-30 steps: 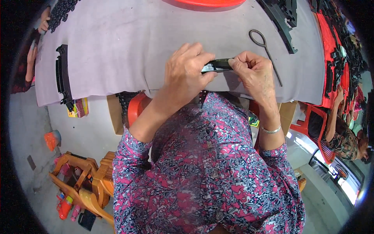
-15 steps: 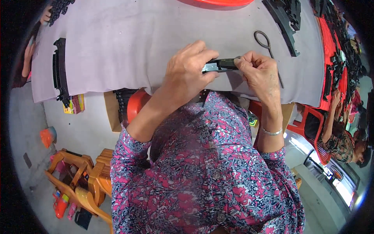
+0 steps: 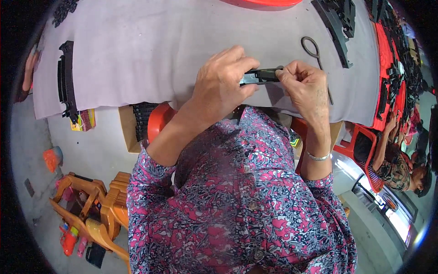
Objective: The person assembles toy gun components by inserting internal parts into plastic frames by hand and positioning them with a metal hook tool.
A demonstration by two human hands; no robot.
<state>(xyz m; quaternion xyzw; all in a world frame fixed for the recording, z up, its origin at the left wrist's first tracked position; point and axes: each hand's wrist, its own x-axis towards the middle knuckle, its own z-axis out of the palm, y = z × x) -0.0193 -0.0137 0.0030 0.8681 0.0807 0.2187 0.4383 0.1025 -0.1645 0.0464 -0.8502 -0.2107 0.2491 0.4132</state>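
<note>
Held between both hands above the table's near edge is a narrow black plastic part (image 3: 268, 76) with a shiny silvery piece at its left end. My left hand (image 3: 223, 75) pinches that left end between thumb and fingers. At the other end, the thumb and bent fingers of my right hand (image 3: 305, 84) close on the part. My fingers cover both of its ends. Beyond my right hand, a dark metal rod with a looped end (image 3: 311, 47) lies on the grey cloth (image 3: 132, 50).
A long black plastic piece (image 3: 67, 80) lies at the table's left. More black pieces (image 3: 333, 29) lie at the far right, and a red basin (image 3: 267, 3) at the far edge. At right, another person (image 3: 392, 169) sits beside a red table (image 3: 381, 50). A wooden chair (image 3: 91, 201) stands lower left.
The view has shifted slightly, so the table things sit a little differently. Both hands keep their grip on the black part, with hardly any movement.
</note>
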